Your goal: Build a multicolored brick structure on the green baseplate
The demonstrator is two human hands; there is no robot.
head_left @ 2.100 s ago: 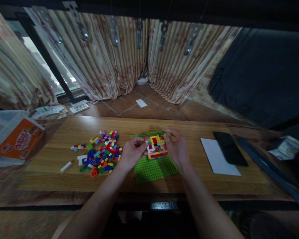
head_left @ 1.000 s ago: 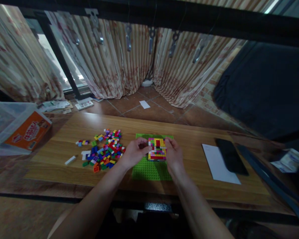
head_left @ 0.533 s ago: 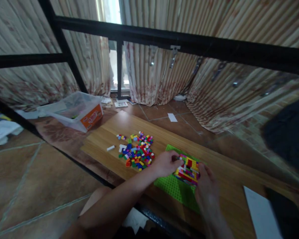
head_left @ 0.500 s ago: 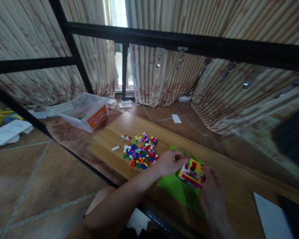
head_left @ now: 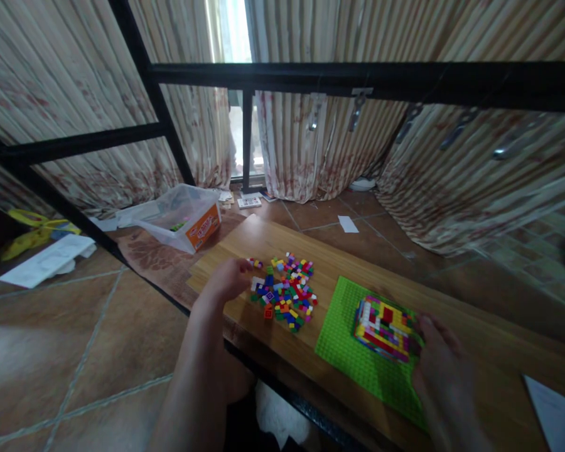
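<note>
A block-shaped build of coloured toy bricks [head_left: 386, 329], with white, yellow and red pieces on top, stands on a green studded baseplate [head_left: 336, 339]. My right hand [head_left: 445, 361] is at the right end of the build, over the baseplate's edge, its thumb and fingers apart. Whether it touches the build is hard to tell. To the left lies a pile of loose toy bricks [head_left: 289, 292]. My left hand [head_left: 233, 280] is low over the table at the pile's left edge, fingers curled together; what is in them is hidden.
The wooden table [head_left: 258, 235] carries a white sheet [head_left: 558, 408] at its right. Beyond its left end stands a clear plastic bin [head_left: 169, 220] with an orange label. A black metal frame [head_left: 311, 75] crosses in front, with curtains [head_left: 301, 144] behind.
My left hand has left the build and moved left to the loose bricks, covering where a white brick lay. My right hand stays by the build, fingers loosened. The view has shifted slightly.
</note>
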